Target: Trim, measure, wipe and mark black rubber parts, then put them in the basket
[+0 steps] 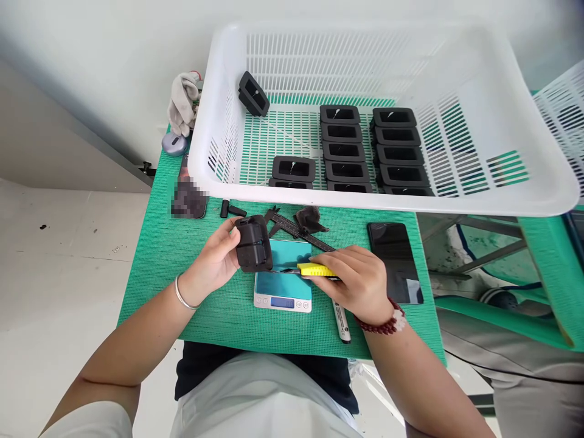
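Observation:
My left hand [210,261] grips a black plastic housing part [253,243] and holds it over the left edge of a small digital scale [283,286]. A yellow utility knife [317,270] is in my right hand [358,281], with its blade pointing left and reaching the lower edge of the black part. Both hands hover above the green mat [173,267] on the small table.
A big white basket [219,170] behind holds several black housing parts [342,149] in rows. On the mat lie a black caliper [292,228], a dark phone [396,258], a black marker [341,319], small black bits [230,210] and a glove [182,103].

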A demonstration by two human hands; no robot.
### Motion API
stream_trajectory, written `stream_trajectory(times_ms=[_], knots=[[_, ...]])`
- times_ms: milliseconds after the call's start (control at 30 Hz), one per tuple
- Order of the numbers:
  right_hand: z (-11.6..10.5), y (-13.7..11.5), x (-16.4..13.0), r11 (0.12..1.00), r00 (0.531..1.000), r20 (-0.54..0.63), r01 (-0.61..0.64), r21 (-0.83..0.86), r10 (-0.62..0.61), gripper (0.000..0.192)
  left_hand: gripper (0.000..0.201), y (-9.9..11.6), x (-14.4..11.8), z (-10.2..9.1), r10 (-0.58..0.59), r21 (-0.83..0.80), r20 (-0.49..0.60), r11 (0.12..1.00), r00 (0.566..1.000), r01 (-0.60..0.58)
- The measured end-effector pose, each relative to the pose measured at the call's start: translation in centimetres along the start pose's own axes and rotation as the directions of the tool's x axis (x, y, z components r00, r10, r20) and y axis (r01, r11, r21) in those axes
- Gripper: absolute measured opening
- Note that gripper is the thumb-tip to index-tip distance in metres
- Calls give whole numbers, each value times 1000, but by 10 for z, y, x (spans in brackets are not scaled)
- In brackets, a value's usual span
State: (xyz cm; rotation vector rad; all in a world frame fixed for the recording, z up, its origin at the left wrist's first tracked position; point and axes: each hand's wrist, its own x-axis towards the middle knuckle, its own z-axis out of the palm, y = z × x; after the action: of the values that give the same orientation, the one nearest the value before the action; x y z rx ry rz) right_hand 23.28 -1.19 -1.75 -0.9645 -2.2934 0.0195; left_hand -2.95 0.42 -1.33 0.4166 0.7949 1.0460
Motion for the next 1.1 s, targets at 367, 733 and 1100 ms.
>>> stream_trajectory(times_ms=[367,733,1100], knots=[[1,-4,1,989,999,-17,-43,-142,41,19,26,-4,0,2,130,-6,-4,992,992,-130],[-1,-4,-1,966,995,-70,-90,-244,75,20,23,-5,0,0,126,22,5,992,992,-127],[0,-9,1,959,990,-108,-120,-257,95,15,23,-5,0,-1,118,26,-36,993,992,-117]])
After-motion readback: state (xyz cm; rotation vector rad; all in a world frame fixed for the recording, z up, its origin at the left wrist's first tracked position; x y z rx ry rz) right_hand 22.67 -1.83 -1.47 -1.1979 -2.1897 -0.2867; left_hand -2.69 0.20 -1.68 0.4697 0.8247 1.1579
